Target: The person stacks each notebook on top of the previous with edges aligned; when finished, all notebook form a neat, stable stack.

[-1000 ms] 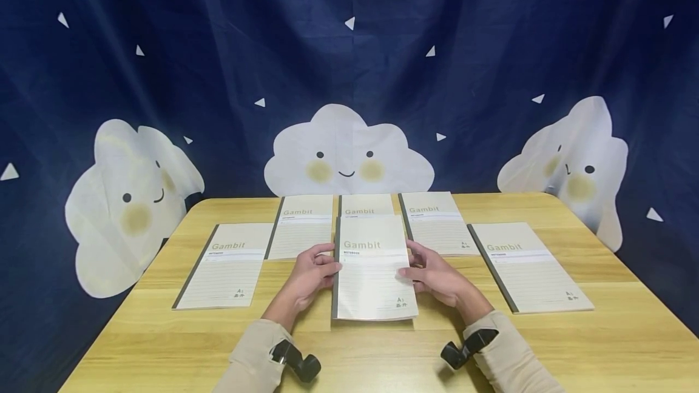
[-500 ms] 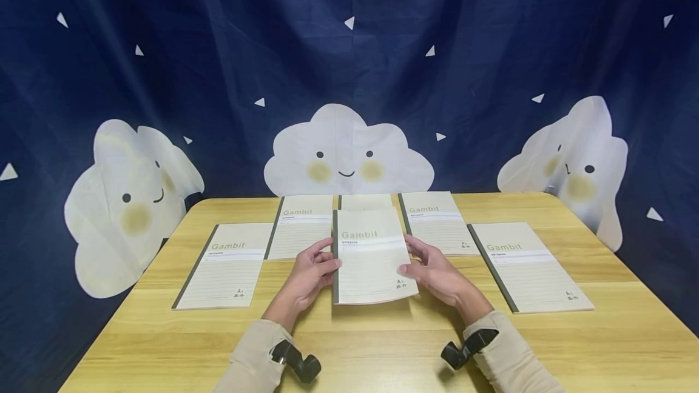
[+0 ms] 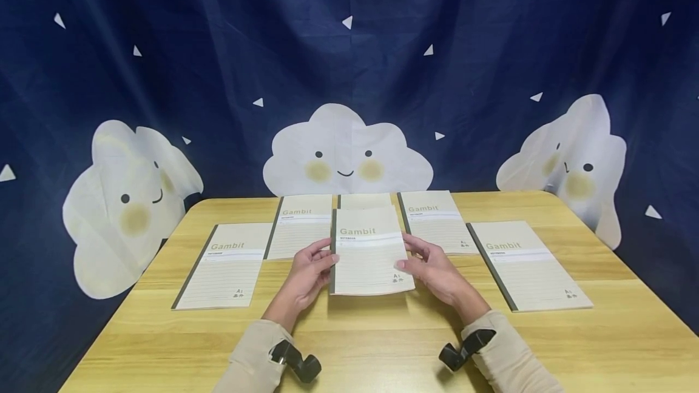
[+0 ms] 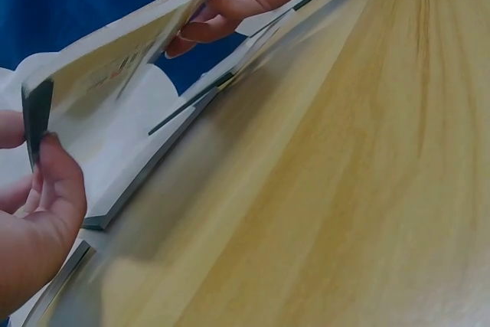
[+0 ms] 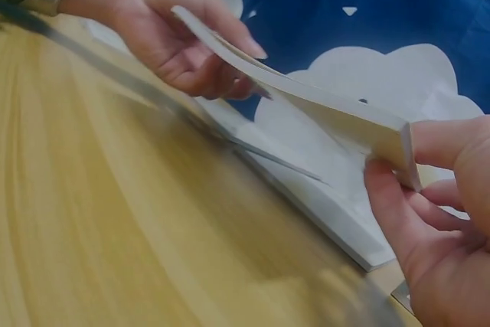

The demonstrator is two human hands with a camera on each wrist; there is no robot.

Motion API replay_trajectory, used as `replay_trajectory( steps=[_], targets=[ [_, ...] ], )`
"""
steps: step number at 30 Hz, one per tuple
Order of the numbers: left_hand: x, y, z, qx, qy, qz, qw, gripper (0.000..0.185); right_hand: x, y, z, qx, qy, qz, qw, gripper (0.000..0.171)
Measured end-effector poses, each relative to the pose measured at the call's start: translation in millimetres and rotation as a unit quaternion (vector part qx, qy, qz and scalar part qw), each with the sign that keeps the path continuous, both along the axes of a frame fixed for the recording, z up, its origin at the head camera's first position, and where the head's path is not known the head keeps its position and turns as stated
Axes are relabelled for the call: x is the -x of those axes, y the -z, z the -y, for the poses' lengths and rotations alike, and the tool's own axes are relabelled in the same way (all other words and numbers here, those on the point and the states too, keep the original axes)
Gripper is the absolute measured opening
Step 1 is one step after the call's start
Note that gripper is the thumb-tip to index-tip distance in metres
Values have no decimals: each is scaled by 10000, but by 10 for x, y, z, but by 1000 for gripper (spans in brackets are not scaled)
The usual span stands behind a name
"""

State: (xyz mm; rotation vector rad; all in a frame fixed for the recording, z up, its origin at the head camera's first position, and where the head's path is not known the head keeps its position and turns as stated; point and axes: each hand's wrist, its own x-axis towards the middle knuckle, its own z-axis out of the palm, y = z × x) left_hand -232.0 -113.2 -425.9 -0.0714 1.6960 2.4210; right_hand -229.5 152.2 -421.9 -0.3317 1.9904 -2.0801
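A cream notebook (image 3: 371,259) with a dark spine and the word Gambit on its cover is held above the table, its cover turned up. My left hand (image 3: 308,272) pinches the spine edge, thumb on the cover and fingers beneath. On the opposite edge, my right hand (image 3: 437,268) pinches it the same way. In the left wrist view the notebook (image 4: 130,44) bends slightly and hangs clear of the wood. Behind it, a matching notebook (image 3: 364,200) lies on the table, mostly covered from the head view.
More matching notebooks lie flat on the wooden table (image 3: 360,356): a left one (image 3: 224,278), a back left one (image 3: 300,229), a back right one (image 3: 437,229) and a right one (image 3: 530,275). A blue curtain (image 3: 349,65) with printed clouds hangs behind the table's far edge.
Held in both hands, the notebook has risen and shifted away from me, covering more of the notebook behind it. The other notebooks have stayed in place.
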Motion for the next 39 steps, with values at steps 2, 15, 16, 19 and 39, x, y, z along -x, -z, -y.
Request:
replay_trajectory(
  steps=[2,15,16,19,39],
  targets=[
    [5,3,-6,31,-155,-49,9999,50,-2,2,18,-182,200,-83,9996,74],
    [0,2,-1,163,-341,-161,9992,45,14,7,58,-710,842,-307,9934,65],
    [-1,0,3,153,-350,-151,9992,45,14,4,57,-752,805,-308,9934,66],
    [0,-7,16,126,-358,-163,9991,46,11,-8,45,-940,625,-359,9930,70],
    [139,-33,-12,928,-597,-735,9912,44,97,-88,21,-1447,909,-929,9809,63]
  ],
)
